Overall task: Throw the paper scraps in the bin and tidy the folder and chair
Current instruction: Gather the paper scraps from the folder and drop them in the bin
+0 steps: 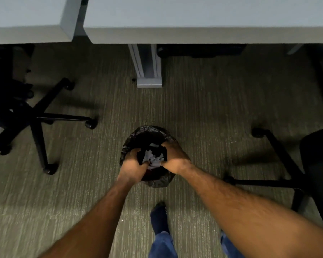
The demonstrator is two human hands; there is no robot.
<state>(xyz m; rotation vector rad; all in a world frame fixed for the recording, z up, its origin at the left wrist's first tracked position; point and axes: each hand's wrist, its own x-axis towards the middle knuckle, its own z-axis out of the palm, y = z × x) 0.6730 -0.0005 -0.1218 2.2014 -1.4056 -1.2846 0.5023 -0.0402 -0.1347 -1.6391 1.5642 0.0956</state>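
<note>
A small round bin [147, 132] lined with a black bag stands on the carpet in front of me. Both my hands hang over its mouth. My left hand [132, 164] and my right hand [173, 157] are cupped toward each other, with grey-white paper scraps [154, 159] between them. Some scraps lie between the fingers; whether they are still gripped or dropping I cannot tell. A black swivel chair [39, 118] stands at the left, a second one [306, 164] at the right. No folder is in view.
Two pale grey desks [194, 19] run along the top, with a metal desk leg [149, 71] just behind the bin. Chair bases with castors flank the bin on both sides. My foot in a dark sock [159, 218] stands just below the bin.
</note>
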